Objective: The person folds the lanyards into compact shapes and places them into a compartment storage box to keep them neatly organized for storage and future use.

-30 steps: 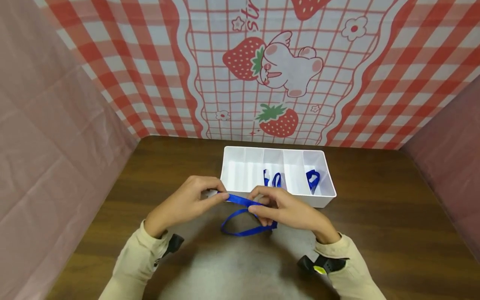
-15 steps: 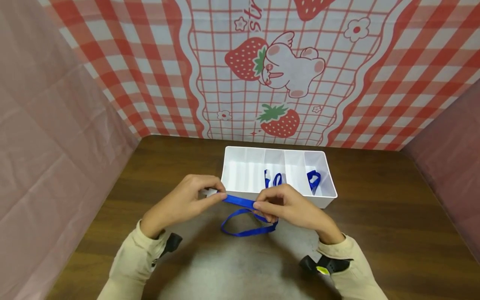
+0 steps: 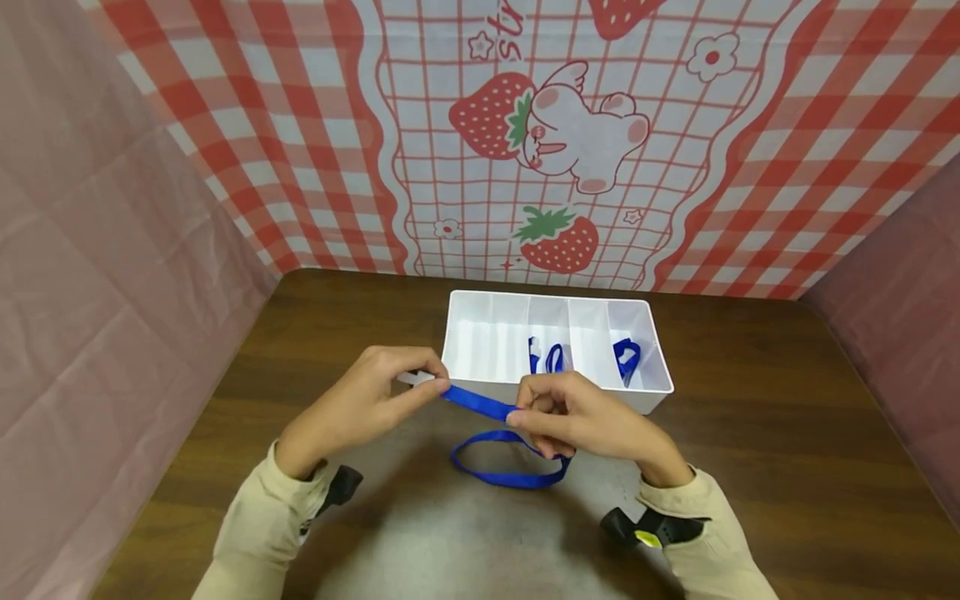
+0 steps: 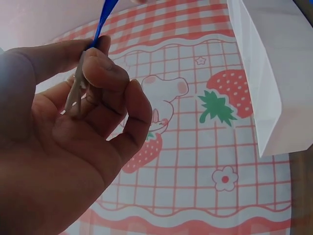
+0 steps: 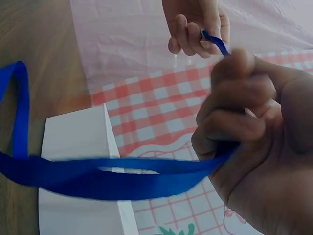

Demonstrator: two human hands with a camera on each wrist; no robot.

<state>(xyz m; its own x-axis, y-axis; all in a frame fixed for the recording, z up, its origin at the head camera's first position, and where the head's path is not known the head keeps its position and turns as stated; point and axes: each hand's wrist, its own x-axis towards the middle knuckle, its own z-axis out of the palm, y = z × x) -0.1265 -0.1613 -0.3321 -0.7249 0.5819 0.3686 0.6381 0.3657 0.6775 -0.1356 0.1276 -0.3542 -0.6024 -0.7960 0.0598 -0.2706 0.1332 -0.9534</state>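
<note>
A blue lanyard (image 3: 480,403) is stretched between the two hands in front of the white box. My left hand (image 3: 363,408) pinches one end between thumb and index finger, where a whitish clip (image 4: 76,93) sticks back toward the palm. A short way along the strap, my right hand (image 3: 581,421) pinches it with thumb and forefinger. Its other fingers curl round more of the strap, as the right wrist view shows. From them the loop (image 5: 122,182) of the lanyard hangs below the hands. Part of the strap is hidden inside the right fist.
Just behind the hands stands a white divided box (image 3: 645,402). Blue lanyard pieces (image 3: 555,358) lie in its middle compartment, and a folded blue lanyard (image 3: 628,354) in the rightmost one. A checked strawberry cloth (image 3: 480,208) hangs behind the wooden table (image 3: 765,400).
My right hand has slid a little to the right along the strap, so a longer straight piece shows between the hands. The hanging loop has swung slightly down and right.
</note>
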